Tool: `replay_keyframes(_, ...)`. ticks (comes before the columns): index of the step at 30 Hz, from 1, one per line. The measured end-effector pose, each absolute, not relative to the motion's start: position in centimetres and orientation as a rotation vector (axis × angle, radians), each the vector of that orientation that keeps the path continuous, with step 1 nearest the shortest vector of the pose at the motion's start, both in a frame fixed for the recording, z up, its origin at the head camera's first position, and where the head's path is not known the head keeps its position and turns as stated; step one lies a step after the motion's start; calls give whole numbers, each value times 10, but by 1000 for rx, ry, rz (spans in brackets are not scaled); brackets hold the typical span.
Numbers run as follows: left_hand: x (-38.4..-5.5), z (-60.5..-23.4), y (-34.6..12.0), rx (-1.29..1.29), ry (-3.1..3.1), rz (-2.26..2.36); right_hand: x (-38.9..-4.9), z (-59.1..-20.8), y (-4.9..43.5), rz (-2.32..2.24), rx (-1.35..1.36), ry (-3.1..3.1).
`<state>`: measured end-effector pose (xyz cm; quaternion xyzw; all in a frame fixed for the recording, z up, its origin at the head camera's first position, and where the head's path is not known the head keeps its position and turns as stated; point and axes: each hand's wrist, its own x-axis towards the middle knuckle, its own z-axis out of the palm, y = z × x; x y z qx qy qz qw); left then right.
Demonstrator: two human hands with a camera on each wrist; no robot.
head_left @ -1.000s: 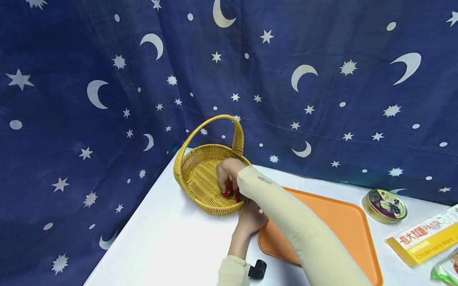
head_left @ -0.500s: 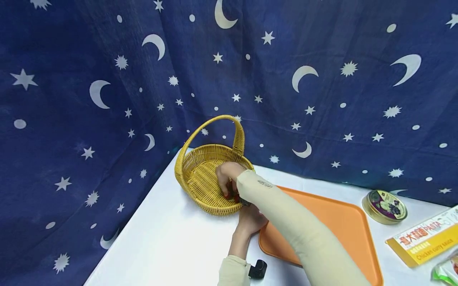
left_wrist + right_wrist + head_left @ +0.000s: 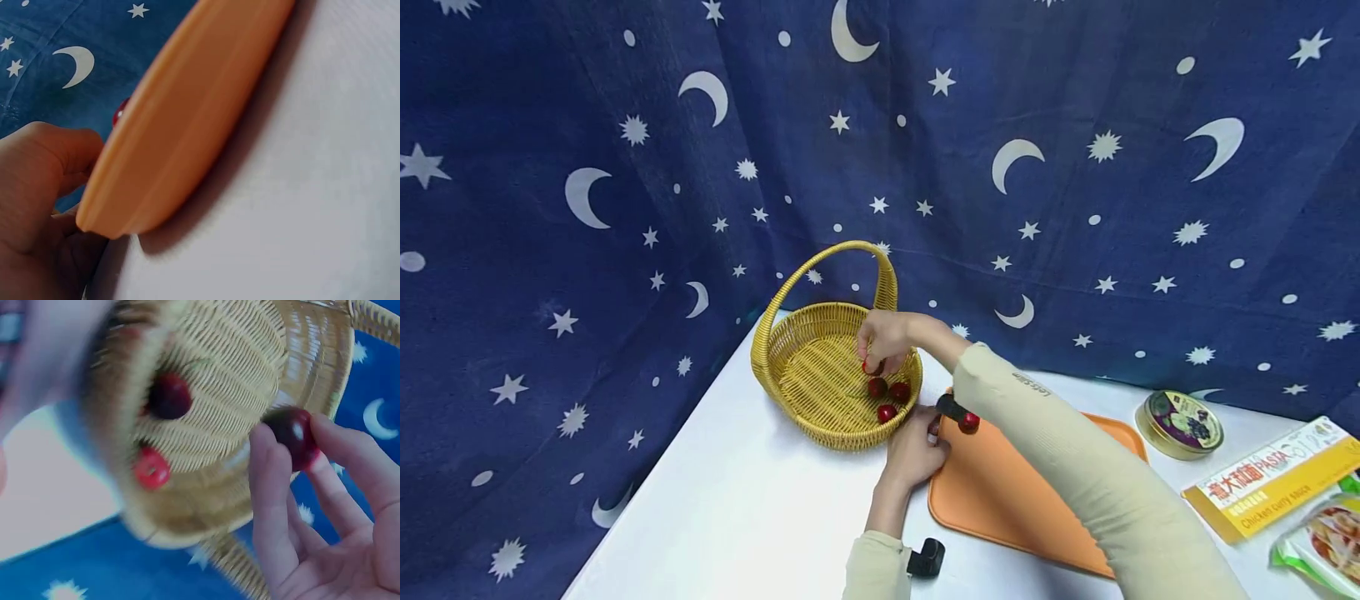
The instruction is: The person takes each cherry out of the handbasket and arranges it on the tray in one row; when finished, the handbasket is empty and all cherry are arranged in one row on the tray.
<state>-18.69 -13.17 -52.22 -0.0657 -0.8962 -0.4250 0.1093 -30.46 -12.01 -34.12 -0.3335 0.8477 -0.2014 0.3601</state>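
Note:
My right hand (image 3: 886,340) is over the wicker basket (image 3: 842,437), pinching a dark red cherry (image 3: 297,434) between thumb and fingertips. Below it, several cherries lie on the basket floor, among them a bright red cherry (image 3: 152,469) and a darker cherry (image 3: 170,397). My left hand (image 3: 913,450) is between the basket and the near-left edge of the orange tray (image 3: 992,508). Its fingers are bent beside the tray's rim, and their tips are hidden, so whether they hold anything is unclear. Another cherry (image 3: 968,422) shows on the tray, by the right wrist's black camera.
A round tin (image 3: 1180,425) stands beyond the tray's right side. Nearer are a yellow and white pasta box (image 3: 1262,483) and a plastic food packet (image 3: 1330,537). The basket's tall handle (image 3: 827,258) arches over it. Dark blue starry cloth (image 3: 1037,233) hangs behind the white table (image 3: 722,517).
My right hand has risen off the basket floor with a cherry, uncovering the cherries beneath. The right sleeve has swung right, and the view has shifted slightly. The left hand stays by the tray.

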Motion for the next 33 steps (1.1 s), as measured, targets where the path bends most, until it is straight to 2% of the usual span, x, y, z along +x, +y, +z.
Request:
replay_keyframes(7,-188,-522,-134,-194,-2630,-1254,-313,-351,-35,-780,-770,2247)
replay_keyframes(16,-187,-521,-134,-178,-2626,-1248,-310,-399,59,-843,-638,2384)
replay_keyframes(23,-188,-520,-131,-162,-2641,-1269,-296,-421,84,-917,-632,2411)
replay_keyframes(33,-186,-519,-124,-163,-2644,-1291,-283,-443,92,-1064,-648,2285)
